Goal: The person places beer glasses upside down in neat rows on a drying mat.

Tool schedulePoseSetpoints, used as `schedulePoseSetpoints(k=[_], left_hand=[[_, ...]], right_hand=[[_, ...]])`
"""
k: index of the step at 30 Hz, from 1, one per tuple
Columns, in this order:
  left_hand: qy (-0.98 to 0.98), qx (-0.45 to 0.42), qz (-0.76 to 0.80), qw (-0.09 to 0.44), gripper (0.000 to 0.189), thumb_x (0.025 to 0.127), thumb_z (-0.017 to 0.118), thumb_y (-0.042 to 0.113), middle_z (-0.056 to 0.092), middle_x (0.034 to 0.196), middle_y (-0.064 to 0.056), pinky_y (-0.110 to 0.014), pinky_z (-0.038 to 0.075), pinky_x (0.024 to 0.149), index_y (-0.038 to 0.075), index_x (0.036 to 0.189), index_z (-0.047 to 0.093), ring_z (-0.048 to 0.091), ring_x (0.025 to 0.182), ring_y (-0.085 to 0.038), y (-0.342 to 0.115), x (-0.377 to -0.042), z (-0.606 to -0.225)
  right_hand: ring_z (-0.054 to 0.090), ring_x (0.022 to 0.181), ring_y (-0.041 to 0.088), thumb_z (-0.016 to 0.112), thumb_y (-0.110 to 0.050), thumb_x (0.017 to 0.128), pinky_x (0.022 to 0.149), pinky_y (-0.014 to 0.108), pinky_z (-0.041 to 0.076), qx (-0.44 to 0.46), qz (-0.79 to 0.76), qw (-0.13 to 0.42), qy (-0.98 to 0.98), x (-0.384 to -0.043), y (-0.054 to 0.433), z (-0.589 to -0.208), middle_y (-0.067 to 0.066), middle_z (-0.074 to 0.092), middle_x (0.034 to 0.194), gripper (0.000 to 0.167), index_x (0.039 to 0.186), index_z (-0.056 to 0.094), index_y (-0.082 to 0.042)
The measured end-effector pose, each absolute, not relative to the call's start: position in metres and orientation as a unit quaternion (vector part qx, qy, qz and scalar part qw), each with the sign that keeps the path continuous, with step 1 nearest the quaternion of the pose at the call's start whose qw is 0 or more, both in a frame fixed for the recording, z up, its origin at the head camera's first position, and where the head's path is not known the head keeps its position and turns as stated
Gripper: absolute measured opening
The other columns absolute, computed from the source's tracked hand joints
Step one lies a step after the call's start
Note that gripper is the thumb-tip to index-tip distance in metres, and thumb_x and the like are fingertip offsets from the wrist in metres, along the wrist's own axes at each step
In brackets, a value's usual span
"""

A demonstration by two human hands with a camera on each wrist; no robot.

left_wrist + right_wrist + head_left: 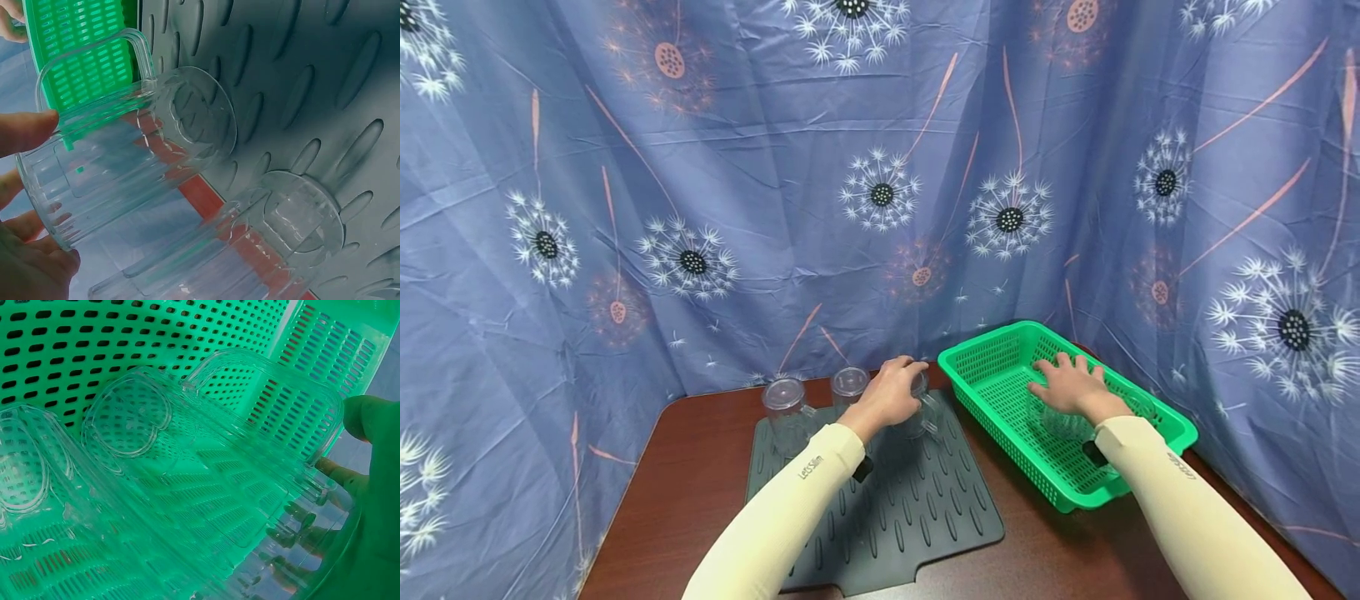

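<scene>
Curtain backdrop: blue cloth [775, 208] printed with white and pinkish dandelions, hanging in folds behind the table.
Table: reddish-brown top [670, 475], with a dark grey ridged mat [917, 517] on it.
Basket: green and perforated [1000, 379], just beside the mat, on the right hand's side.
Left hand: palm down over the back edge of the mat, the left hand [891, 396] grips one end of a clear mug [131, 162], thumb on one side and bent fingers on the other.
Gripped mug: at the mat's back corner nearest the basket, its handle turned towards the basket; whether its far end touches the mat, I cannot tell.
Mat mugs: two more see-through ones stand in a row beside it, a middle mug [850, 383] and an outer mug [786, 412].
Right hand: reaching into the basket, the right hand [1072, 388] has its fingers spread about one end of a ribbed mug [212, 475], thumb by the handle; whether they press on it, I cannot tell.
Basket mugs: the ribbed mug is inside the basket, with a neighbouring mug [25, 475] close beside it.
Sleeves: pale yellow on both forearms [790, 508], with small dark lettering near the wrists.
</scene>
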State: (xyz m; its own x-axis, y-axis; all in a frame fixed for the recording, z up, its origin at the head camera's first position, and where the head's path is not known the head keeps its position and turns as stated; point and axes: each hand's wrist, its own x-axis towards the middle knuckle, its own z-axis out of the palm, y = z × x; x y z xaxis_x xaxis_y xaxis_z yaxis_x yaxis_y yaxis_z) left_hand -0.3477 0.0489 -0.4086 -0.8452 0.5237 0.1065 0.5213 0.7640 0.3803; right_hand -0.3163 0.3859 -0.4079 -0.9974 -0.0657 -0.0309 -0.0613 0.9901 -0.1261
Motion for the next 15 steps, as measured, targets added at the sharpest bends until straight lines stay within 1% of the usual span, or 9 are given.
schedulePoseSetpoints(k=[7,13,15], left_hand=[[0.942,0.274,0.193,0.002,0.064,0.095,0.066,0.013,0.032,0.163,-0.01,-0.048,0.045,0.107,0.021,0.154,0.044,0.026,0.152,-0.031,0.0498,-0.3473,-0.4078],[0.945,0.269,0.188,0.01,0.062,0.096,0.065,0.017,0.027,0.165,-0.01,-0.051,0.038,0.114,0.022,0.154,0.042,0.021,0.154,-0.032,0.0511,-0.3471,-0.4079],[0.945,0.269,0.186,0.012,0.062,0.097,0.065,0.018,0.025,0.166,-0.01,-0.05,0.037,0.115,0.022,0.155,0.042,0.02,0.154,-0.032,0.0514,-0.3475,-0.4079]], right_hand=[[0.025,0.133,0.063,0.048,-0.05,0.103,0.096,0.081,0.023,-0.032,-0.056,0.017,0.998,-0.3165,0.3858,-0.4076,0.034,0.031,0.149,0.06,0.149,0.046,-0.011],[0.025,0.133,0.064,0.048,-0.05,0.103,0.096,0.081,0.022,-0.033,-0.057,0.02,0.998,-0.3165,0.3845,-0.4073,0.034,0.031,0.148,0.061,0.149,0.046,-0.011],[0.025,0.132,0.064,0.048,-0.051,0.103,0.096,0.081,0.023,-0.033,-0.057,0.021,0.998,-0.3168,0.3847,-0.407,0.034,0.031,0.148,0.061,0.149,0.046,-0.011]])
